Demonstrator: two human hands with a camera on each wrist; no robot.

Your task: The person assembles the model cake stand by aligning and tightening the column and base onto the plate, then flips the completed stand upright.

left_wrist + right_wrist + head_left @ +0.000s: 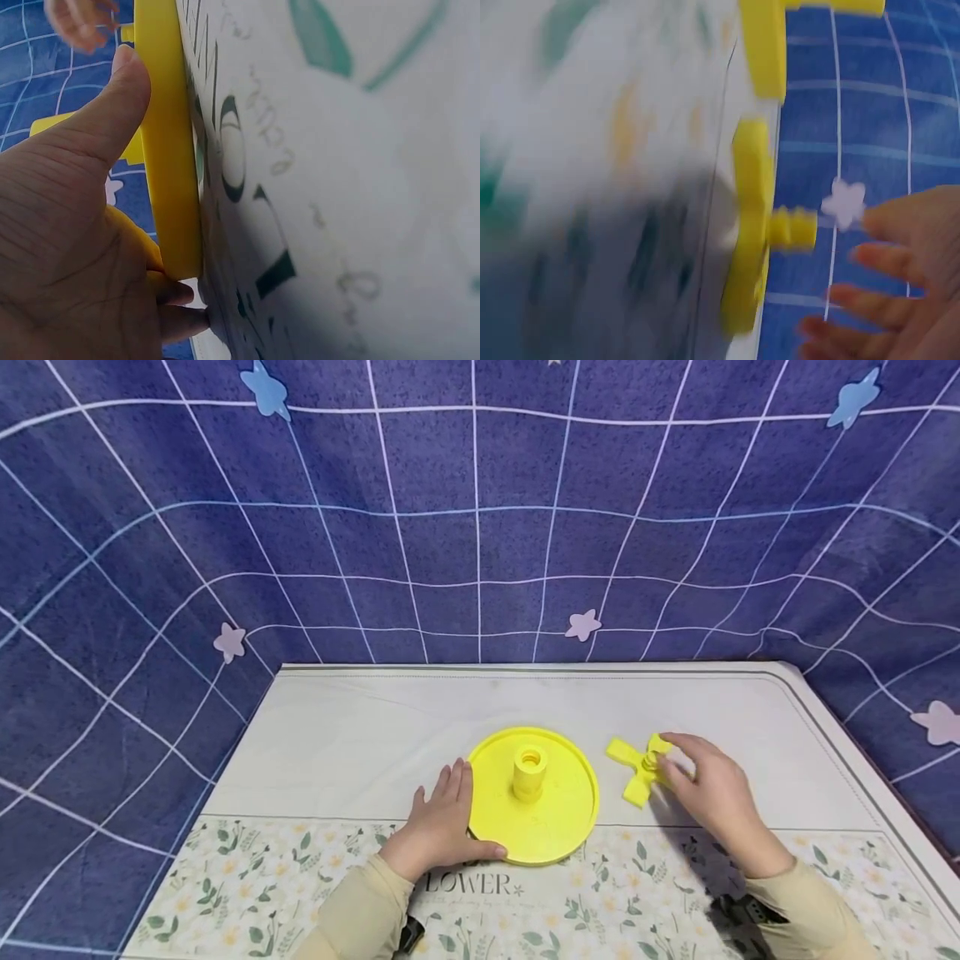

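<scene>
A round yellow plate (495, 814) with a raised rim lies on the table, a hollow post (530, 781) standing at its centre. My left hand (438, 827) rests against its left and near rim, fingers straight and thumb spread along the front edge. In the left wrist view the thumb (127, 97) touches the plate's side. To the right lies a yellow cross-shaped piece (637, 789) with a short ridged stem (793, 229) pointing up. My right hand (716, 789) hovers over it, fingers spread. The right wrist view shows a gap between fingertips and stem.
A white table mat (360, 727) with a floral printed strip (262, 885) covers the table. Behind and at both sides hangs a blue gridded curtain (442, 543) with stars. The plate and cross piece lie a small gap apart.
</scene>
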